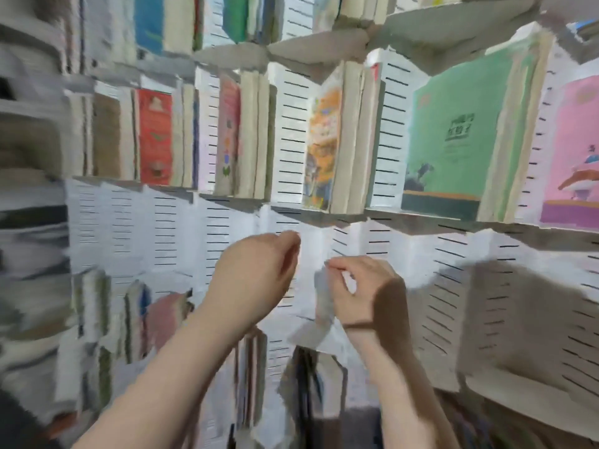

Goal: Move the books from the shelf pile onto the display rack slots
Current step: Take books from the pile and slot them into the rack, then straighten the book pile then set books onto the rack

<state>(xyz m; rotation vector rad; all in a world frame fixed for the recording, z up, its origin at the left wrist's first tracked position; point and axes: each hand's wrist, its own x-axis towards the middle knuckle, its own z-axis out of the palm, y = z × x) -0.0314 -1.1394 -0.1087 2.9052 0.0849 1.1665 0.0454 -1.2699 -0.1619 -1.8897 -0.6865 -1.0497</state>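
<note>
Head view: your right hand (359, 286) pinches a limp pale strip (322, 303); your left hand (256, 273) is curled, grip unclear. Racked books (324, 140) look stiff, lightish, so take them by the spine.

We see bright, even light; heavy motion blur smears the left edge; a shadow crosses the right hand (363, 286).

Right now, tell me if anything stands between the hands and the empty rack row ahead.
Nothing visible does. The left hand and right hand hover before the bare slotted rack panel; the right pinches a pale item, too blurred to name.
</note>
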